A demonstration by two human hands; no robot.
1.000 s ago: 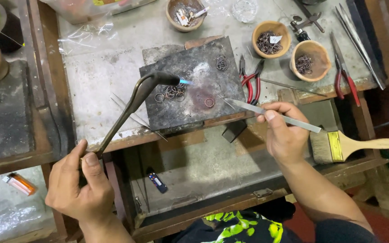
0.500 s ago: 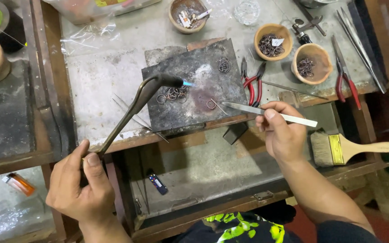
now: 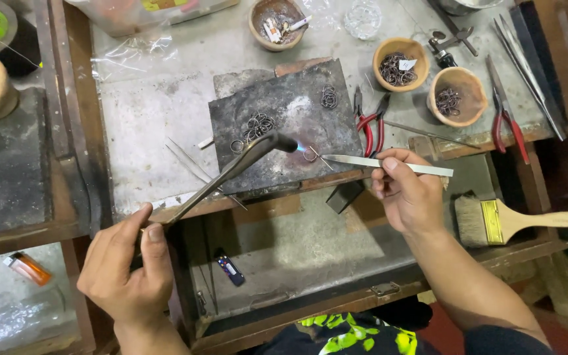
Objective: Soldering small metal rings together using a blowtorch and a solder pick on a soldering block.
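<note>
My left hand (image 3: pixel 128 266) grips the handle of a long metal blowtorch (image 3: pixel 231 171). Its nozzle sits over a dark soldering slab (image 3: pixel 284 121) and gives a small blue flame (image 3: pixel 300 148). My right hand (image 3: pixel 407 190) holds steel tweezers (image 3: pixel 376 163), whose tip meets a small wire ring (image 3: pixel 310 156) at the flame near the slab's front edge. A cluster of small metal rings (image 3: pixel 254 126) lies on the slab just behind the nozzle. Another ring bunch (image 3: pixel 329 96) rests near its far right corner.
Red-handled pliers (image 3: pixel 371 121) lie right of the slab, another pair (image 3: pixel 504 118) further right. Two clay bowls of rings (image 3: pixel 399 62) (image 3: pixel 456 95) stand behind. A paintbrush (image 3: pixel 514 220) lies on the lower shelf, a lighter (image 3: pixel 26 268) at lower left, spare tweezers (image 3: pixel 195 169) left of the slab.
The torch nozzle and flame have shifted toward the slab's front edge. The tweezers tip has followed, staying at the flame. Both hands keep their grips.
</note>
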